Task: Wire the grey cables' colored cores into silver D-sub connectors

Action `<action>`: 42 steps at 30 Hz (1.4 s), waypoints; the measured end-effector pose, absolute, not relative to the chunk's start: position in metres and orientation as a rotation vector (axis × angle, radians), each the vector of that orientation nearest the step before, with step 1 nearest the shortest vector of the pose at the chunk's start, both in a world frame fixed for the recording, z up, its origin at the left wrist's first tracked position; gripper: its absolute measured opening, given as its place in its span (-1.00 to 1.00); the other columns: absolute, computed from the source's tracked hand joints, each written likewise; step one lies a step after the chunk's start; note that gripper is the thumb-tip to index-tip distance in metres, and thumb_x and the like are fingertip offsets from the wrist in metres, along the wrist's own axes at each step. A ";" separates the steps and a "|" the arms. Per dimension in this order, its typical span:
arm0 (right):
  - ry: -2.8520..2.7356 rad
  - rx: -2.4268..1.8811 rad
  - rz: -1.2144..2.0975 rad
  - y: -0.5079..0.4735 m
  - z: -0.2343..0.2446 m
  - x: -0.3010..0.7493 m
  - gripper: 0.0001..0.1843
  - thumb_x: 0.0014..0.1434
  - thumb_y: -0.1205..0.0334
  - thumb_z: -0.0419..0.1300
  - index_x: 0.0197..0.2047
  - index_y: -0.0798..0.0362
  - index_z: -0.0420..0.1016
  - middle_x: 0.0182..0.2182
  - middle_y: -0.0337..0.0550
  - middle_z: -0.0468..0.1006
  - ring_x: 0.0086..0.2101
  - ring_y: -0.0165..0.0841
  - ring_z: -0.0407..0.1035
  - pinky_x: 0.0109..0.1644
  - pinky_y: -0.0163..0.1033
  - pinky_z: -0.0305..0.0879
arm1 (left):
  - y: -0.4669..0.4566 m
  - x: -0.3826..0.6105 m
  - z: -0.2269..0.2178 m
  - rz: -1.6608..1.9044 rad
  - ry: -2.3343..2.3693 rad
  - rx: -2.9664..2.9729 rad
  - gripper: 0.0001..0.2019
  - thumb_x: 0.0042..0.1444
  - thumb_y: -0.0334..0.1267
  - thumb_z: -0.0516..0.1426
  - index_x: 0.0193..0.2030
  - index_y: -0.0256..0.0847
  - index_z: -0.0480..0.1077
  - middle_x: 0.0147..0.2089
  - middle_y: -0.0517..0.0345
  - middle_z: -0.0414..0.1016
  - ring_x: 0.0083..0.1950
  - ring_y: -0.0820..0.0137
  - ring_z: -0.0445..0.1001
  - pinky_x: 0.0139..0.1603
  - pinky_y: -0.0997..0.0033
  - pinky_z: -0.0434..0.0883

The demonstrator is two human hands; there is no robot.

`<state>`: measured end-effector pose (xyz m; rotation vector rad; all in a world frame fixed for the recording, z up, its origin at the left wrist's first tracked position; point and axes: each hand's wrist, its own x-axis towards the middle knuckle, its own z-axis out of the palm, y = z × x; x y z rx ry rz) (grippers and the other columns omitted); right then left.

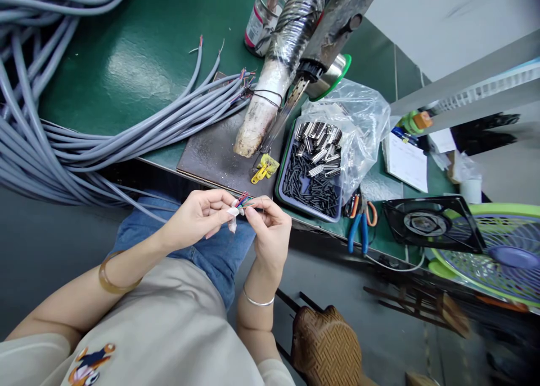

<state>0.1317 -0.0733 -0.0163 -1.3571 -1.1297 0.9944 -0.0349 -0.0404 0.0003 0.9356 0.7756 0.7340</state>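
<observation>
My left hand (198,216) and my right hand (270,228) meet over my lap, just below the bench edge. Both pinch the stripped end of a grey cable, where thin coloured wires (243,200) fan out. A small white tag or strip (233,217) hangs from the wires by my left fingertips. The grey cable (139,203) runs left toward a large bundle of grey cables (63,138) on the green bench (139,54).
A dark metal plate (211,152) with a yellow clip (262,169) lies ahead. A foil-wrapped hose (274,76) hangs over it. A blue tray (314,175) holds metal connectors and black sleeves. Blue pliers (358,223), a small black fan (430,223) and a green fan (498,251) sit right.
</observation>
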 end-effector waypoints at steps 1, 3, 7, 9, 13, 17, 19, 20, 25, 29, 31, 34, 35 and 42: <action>-1.128 -1.354 0.999 -0.073 -0.017 0.131 -0.87 0.08 0.14 0.37 -0.38 0.01 0.62 -0.42 -0.23 0.54 -0.53 -0.52 0.22 -0.53 -0.36 0.07 | -0.041 -0.035 0.000 0.729 0.775 0.939 -0.71 0.09 -0.11 0.32 -0.26 -0.33 0.45 -0.51 0.19 0.50 -0.68 0.67 0.16 -0.68 0.63 0.10; -1.121 -1.351 1.004 -0.072 -0.017 0.131 -0.87 0.08 0.15 0.37 -0.40 0.01 0.61 -0.44 -0.25 0.52 -0.54 -0.53 0.19 -0.53 -0.36 0.05 | -0.041 -0.035 0.000 0.723 0.770 0.942 -0.71 0.09 -0.12 0.32 -0.27 -0.32 0.44 -0.52 0.21 0.49 -0.68 0.67 0.16 -0.68 0.63 0.10; -1.115 -1.345 0.992 -0.073 -0.017 0.129 -0.89 0.09 0.17 0.37 -0.40 0.01 0.61 -0.47 -0.28 0.48 -0.55 -0.54 0.14 -0.54 -0.36 0.00 | -0.042 -0.034 -0.001 0.779 0.776 0.922 -0.73 0.09 -0.15 0.32 -0.27 -0.31 0.42 -0.49 0.22 0.50 -0.66 0.67 0.19 -0.66 0.64 0.14; -1.128 -1.372 0.942 -0.076 -0.016 0.127 -0.88 0.10 0.17 0.36 -0.39 0.02 0.61 -0.47 -0.27 0.48 -0.56 -0.54 0.13 -0.54 -0.36 -0.03 | -0.043 -0.032 -0.002 0.823 0.790 0.905 -0.73 0.07 -0.17 0.34 -0.27 -0.31 0.42 -0.47 0.22 0.50 -0.64 0.67 0.20 -0.64 0.65 0.16; -1.188 -1.444 0.812 -0.081 -0.011 0.123 -0.89 0.12 0.19 0.32 -0.39 0.04 0.59 -0.44 -0.24 0.51 -0.56 -0.54 0.10 -0.54 -0.34 -0.06 | -0.044 -0.030 -0.005 0.859 0.810 0.885 -0.72 0.03 -0.19 0.36 -0.25 -0.31 0.43 -0.47 0.23 0.50 -0.61 0.66 0.22 -0.61 0.65 0.20; -1.166 -1.421 0.879 -0.080 -0.011 0.124 -0.91 0.12 0.19 0.32 -0.34 0.02 0.59 -0.43 -0.28 0.49 -0.59 -0.57 0.03 -0.56 -0.35 -0.11 | -0.044 -0.031 -0.006 0.835 0.818 0.897 -0.72 0.02 -0.18 0.37 -0.26 -0.32 0.44 -0.48 0.22 0.51 -0.60 0.65 0.23 -0.60 0.64 0.21; -1.151 -1.402 0.927 -0.079 -0.013 0.125 -0.87 0.12 0.14 0.33 -0.35 0.02 0.57 -0.42 -0.28 0.49 -0.59 -0.57 0.04 -0.56 -0.35 -0.09 | -0.044 -0.031 -0.005 0.819 0.820 0.900 -0.70 0.00 -0.16 0.38 -0.27 -0.32 0.45 -0.49 0.21 0.51 -0.60 0.64 0.23 -0.60 0.63 0.21; -1.144 -1.402 0.938 -0.078 -0.013 0.126 -0.84 0.12 0.12 0.34 -0.37 0.03 0.56 -0.42 -0.27 0.48 -0.58 -0.57 0.06 -0.56 -0.35 -0.07 | -0.044 -0.031 -0.004 0.812 0.821 0.900 -0.68 -0.01 -0.15 0.39 -0.28 -0.31 0.45 -0.49 0.21 0.51 -0.60 0.64 0.23 -0.60 0.63 0.21; -1.114 -1.431 0.927 -0.075 -0.013 0.124 -0.78 0.10 0.08 0.36 -0.42 0.04 0.53 -0.46 -0.28 0.43 -0.55 -0.54 0.11 -0.54 -0.36 0.00 | -0.045 -0.030 -0.006 0.824 0.819 0.914 -0.71 0.01 -0.17 0.39 -0.28 -0.30 0.45 -0.49 0.24 0.48 -0.57 0.63 0.24 -0.57 0.63 0.21; -1.098 -1.420 0.938 -0.077 -0.013 0.126 -0.81 0.10 0.11 0.37 -0.41 0.04 0.56 -0.46 -0.27 0.45 -0.54 -0.54 0.15 -0.54 -0.37 0.01 | -0.046 -0.029 -0.008 0.865 0.819 0.969 -0.80 0.04 -0.25 0.35 -0.33 -0.31 0.46 -0.47 0.25 0.45 -0.51 0.62 0.28 -0.48 0.62 0.28; -1.107 -1.437 0.930 -0.077 -0.013 0.127 -0.82 0.10 0.11 0.37 -0.39 0.04 0.57 -0.44 -0.25 0.47 -0.53 -0.53 0.18 -0.53 -0.36 0.04 | -0.047 -0.028 -0.008 0.877 0.848 1.006 -0.81 0.04 -0.25 0.35 -0.33 -0.32 0.48 -0.43 0.21 0.47 -0.46 0.59 0.33 -0.42 0.60 0.33; -1.142 -1.477 0.882 -0.078 -0.012 0.127 -0.82 0.12 0.11 0.35 -0.38 0.04 0.59 -0.44 -0.22 0.49 -0.51 -0.50 0.21 -0.51 -0.35 0.07 | -0.047 -0.028 -0.007 0.879 0.885 1.052 -0.80 0.03 -0.23 0.35 -0.32 -0.32 0.50 -0.38 0.15 0.51 -0.39 0.53 0.40 -0.33 0.56 0.39; -1.149 -1.484 0.870 -0.078 -0.011 0.126 -0.82 0.12 0.11 0.35 -0.38 0.04 0.59 -0.44 -0.22 0.48 -0.51 -0.50 0.22 -0.51 -0.35 0.08 | -0.047 -0.028 -0.007 0.878 0.887 1.062 -0.80 0.03 -0.22 0.35 -0.32 -0.32 0.50 -0.38 0.14 0.52 -0.38 0.52 0.41 -0.32 0.55 0.39; -1.138 -1.488 0.889 -0.077 -0.010 0.125 -0.82 0.11 0.13 0.31 -0.42 0.04 0.50 -0.51 -0.30 0.38 -0.56 -0.54 0.11 -0.53 -0.36 0.01 | -0.047 -0.028 -0.007 0.874 0.888 1.099 -0.82 0.05 -0.24 0.34 -0.33 -0.33 0.52 -0.41 0.16 0.50 -0.43 0.55 0.35 -0.38 0.57 0.35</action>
